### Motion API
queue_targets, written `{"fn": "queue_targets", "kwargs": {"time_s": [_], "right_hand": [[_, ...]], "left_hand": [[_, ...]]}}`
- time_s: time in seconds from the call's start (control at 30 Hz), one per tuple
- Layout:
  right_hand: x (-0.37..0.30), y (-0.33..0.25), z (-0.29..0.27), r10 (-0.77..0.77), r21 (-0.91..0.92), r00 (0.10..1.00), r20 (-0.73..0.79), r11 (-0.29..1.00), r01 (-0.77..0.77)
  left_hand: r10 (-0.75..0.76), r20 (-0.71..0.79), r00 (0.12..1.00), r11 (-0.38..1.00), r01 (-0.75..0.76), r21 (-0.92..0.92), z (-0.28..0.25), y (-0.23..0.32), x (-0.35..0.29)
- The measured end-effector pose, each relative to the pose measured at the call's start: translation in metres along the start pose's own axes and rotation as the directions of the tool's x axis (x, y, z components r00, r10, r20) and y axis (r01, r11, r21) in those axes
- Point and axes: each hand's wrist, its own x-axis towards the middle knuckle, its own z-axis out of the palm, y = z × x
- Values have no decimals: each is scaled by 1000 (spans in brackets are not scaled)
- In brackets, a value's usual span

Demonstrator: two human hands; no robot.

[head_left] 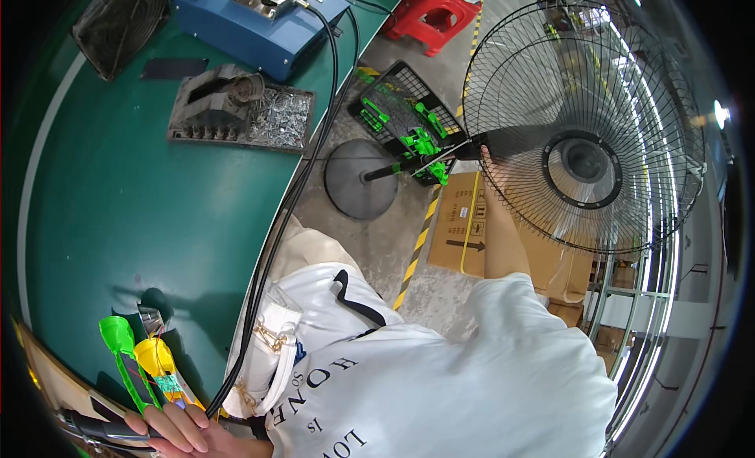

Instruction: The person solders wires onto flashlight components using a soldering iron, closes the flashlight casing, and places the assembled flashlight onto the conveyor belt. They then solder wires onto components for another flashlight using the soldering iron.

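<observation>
At the lower left, my left hand has its fingers curled over a black rod-like handle with thin dark cables beside it. Just beyond those fingers, a bright green plastic shell and a yellow one lie on the green table; wires and a small circuit board show in the yellow one. My right arm reaches out to a black standing fan. There my right hand is closed at the fan's neck and cage edge, its fingers partly hidden behind the wires.
A blue machine stands on the table, its black cables running along the edge. Nearby sits a grimy holder tray of metal scraps. On the floor are a black basket of green parts, a red stool and a cardboard box.
</observation>
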Motion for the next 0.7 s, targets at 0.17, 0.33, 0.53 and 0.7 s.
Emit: {"fn": "queue_targets", "kwargs": {"time_s": [0.17, 0.33, 0.53, 0.7], "right_hand": [[5, 1, 6, -31, -15, 999, 27, 999, 31], [6, 2, 10, -50, -29, 997, 57, 998, 52], [6, 10, 7, -79, -48, 994, 71, 995, 83], [5, 18, 0, -102, -74, 990, 94, 991, 109]], "left_hand": [[-4, 21, 1000, 1000, 5, -10, 3, -2, 1], [23, 162, 986, 1000, -20, -19, -7, -4, 7], [-26, 110, 994, 1000, 24, 17, -3, -2, 5], [0, 164, 987, 1000, 4, -25, -12, -3, 5]]}}
